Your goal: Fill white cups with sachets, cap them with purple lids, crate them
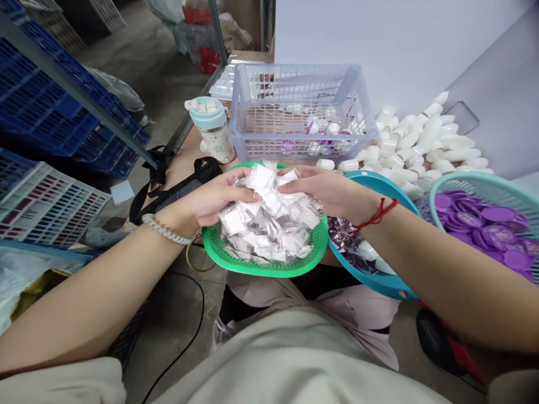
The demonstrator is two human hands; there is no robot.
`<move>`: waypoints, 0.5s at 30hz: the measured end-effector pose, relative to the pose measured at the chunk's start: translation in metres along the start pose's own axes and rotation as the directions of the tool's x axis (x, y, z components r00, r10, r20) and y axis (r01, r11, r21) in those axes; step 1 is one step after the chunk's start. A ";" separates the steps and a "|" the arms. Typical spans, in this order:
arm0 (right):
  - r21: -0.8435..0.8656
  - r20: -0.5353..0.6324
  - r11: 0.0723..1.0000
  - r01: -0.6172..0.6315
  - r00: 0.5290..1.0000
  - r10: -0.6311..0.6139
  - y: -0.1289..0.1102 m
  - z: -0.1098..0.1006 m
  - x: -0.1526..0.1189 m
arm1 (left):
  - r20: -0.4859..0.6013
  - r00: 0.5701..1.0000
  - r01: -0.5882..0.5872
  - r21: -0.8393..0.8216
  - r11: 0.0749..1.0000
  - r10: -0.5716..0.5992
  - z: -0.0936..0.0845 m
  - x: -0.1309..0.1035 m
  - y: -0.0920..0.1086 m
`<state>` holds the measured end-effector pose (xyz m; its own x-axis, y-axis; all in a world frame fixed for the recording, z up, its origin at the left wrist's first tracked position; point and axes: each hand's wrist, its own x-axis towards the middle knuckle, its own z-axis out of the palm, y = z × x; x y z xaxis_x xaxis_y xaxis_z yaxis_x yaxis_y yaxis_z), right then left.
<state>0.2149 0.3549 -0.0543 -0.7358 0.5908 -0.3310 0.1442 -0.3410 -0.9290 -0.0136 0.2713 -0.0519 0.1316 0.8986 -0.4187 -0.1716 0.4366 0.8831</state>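
Grasping clear-wrapped white packets with both hands, at the top of the heap lying in the green basket. Curling the left hand around the packets from the green basket's left side, laying the thumb across them. Curling the right hand around the same packets from the green basket's right side, pressing the thumb on top as well. Not being able to tell the number of packets in either grasp, nor the exact placing of the fingers hidden underneath. Wearing a coiled band on the left wrist and a red cord on the right. Facing a translucent crate just beyond the green basket, with a lidded cup beyond it to the left. Seeing a black mesh strap left of the green basket, loose white pieces beyond it to the right, a blue basket just beside its right edge, and purple discs in a teal basket farther right.
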 end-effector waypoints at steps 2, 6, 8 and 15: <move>-0.105 -0.057 0.994 0.028 0.998 -0.034 -0.002 -0.005 -0.005 | -0.008 0.999 -0.037 0.100 0.994 0.038 -0.011 -0.006 0.004; -0.255 -0.095 0.963 0.090 0.989 -0.118 -0.001 -0.006 -0.014 | -0.049 0.974 -0.187 0.381 0.905 0.222 -0.022 -0.017 0.004; -0.267 -0.127 0.961 0.072 0.986 -0.109 0.003 -0.005 -0.017 | -0.074 0.958 -0.213 0.465 0.859 0.278 -0.023 -0.022 0.002; -0.190 -0.159 0.980 0.063 0.983 -0.094 0.015 -0.003 -0.032 | -0.032 0.961 -0.229 0.461 0.858 0.274 -0.020 -0.037 0.002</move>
<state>0.2428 0.3334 -0.0584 -0.6317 0.7286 -0.2648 0.2210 -0.1581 -0.9624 -0.0382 0.2400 -0.0389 0.0483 0.9847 -0.1675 0.2725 0.1484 0.9507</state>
